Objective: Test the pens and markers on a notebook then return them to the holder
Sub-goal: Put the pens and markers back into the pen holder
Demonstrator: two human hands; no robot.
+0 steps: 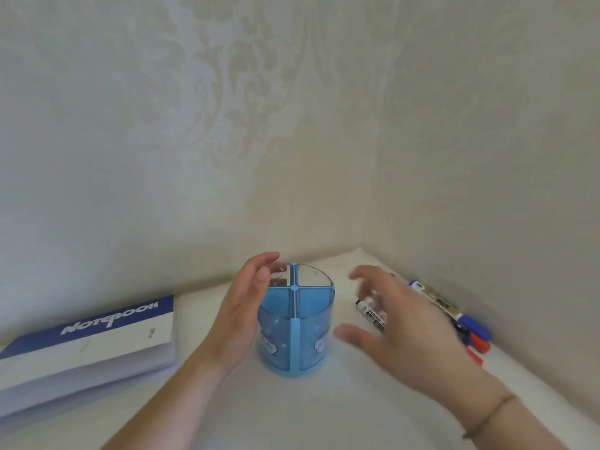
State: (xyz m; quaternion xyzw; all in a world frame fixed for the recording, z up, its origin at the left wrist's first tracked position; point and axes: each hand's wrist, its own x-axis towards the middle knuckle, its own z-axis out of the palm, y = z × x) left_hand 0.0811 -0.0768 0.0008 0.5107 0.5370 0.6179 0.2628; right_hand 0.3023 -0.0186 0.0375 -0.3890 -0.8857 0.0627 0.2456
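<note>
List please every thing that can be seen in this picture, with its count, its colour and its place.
holder: one, translucent blue, four compartments, centre of table, empty as far as visible
notebook: one, blue and white cover, closed, on table at left
markers: several, exact count unclear; white barrels with black, blue and red caps; lying on table at right by the wall
table: one, white
left hand: one, against the holder's left side
right hand: one, open, blurred, over the markers
</note>
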